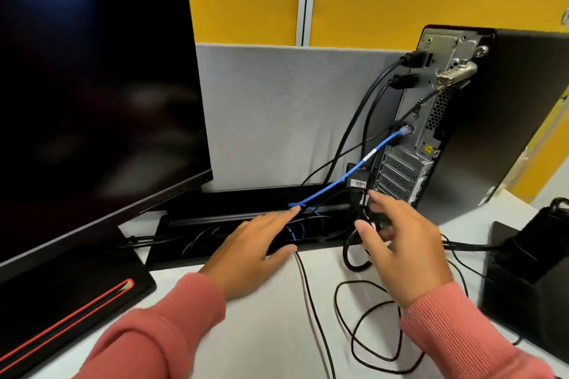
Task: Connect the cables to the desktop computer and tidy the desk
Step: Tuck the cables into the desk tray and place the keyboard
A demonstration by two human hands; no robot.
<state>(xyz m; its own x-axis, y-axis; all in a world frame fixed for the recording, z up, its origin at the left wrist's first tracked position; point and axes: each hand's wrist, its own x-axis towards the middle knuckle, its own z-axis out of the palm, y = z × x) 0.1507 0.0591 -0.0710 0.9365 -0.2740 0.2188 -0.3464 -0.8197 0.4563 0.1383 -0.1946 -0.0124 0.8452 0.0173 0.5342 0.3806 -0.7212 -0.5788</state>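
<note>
Pink ribbed sleeves fill the near edge; from them the left hand (249,251) reaches flat, fingers spread, its fingertip touching the thin blue network cable (345,177) above the black cable trough (215,209). Right hand (397,243) hovers with fingers loosely spread beside a bundle of black cables (357,252), gripping nothing that I can tell. Behind stands the black desktop computer tower (480,120), rear panel facing out. Connecting looks largely done: two thick black plugs and the blue cable sit in its ports. Tidying remains, since thin black wire loops (366,326) sprawl over the white desk (271,317). A small label below the ports is unreadable.
</note>
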